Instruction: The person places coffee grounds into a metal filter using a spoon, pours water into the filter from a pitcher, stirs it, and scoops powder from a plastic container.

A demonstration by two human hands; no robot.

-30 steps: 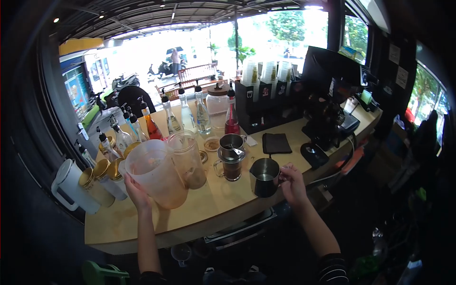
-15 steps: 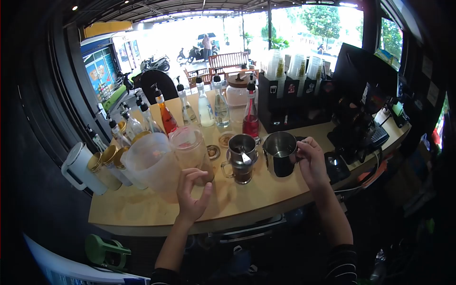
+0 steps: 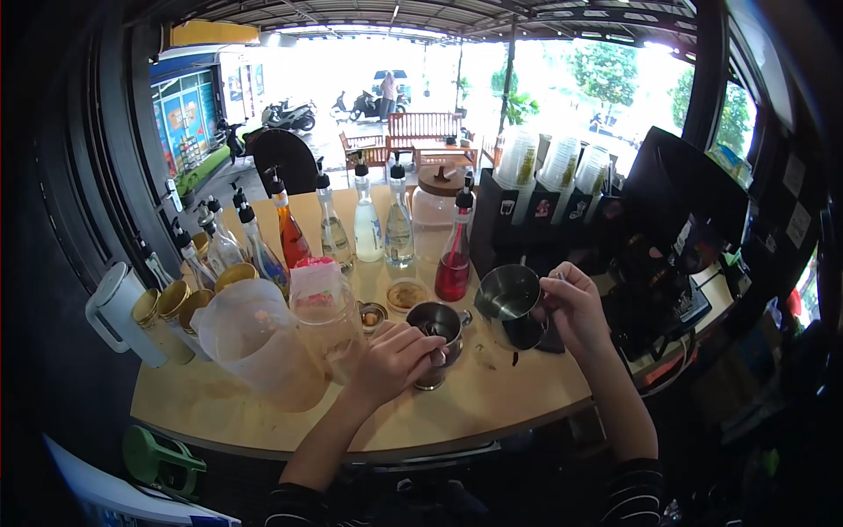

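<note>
My right hand (image 3: 575, 303) is closed round the handle of a steel milk pitcher (image 3: 509, 307), tilted with its mouth toward me. To its left, a metal coffee filter (image 3: 446, 318) sits on a glass mug (image 3: 430, 379). Over the filter's near left edge is my left hand (image 3: 399, 364), its fingers pinched at the end of a small spoon whose handle they mostly hide. Beside that hand stands a clear plastic jar (image 3: 329, 329) with a pink and white packet (image 3: 318, 285) at its top. The mug's handle is hidden.
A large frosted jug (image 3: 250, 338) and a white pitcher (image 3: 123, 307) stand left. Several pump bottles line the back, including a red syrup bottle (image 3: 453, 263). Round lids (image 3: 407, 295) lie behind the filter. A black cup holder (image 3: 527, 215) and dark machine (image 3: 650, 263) are right.
My left hand has gone from open beside the jar to pinching at the filter's spoon. The pitcher in my right hand has tipped. The whole view has shifted.
</note>
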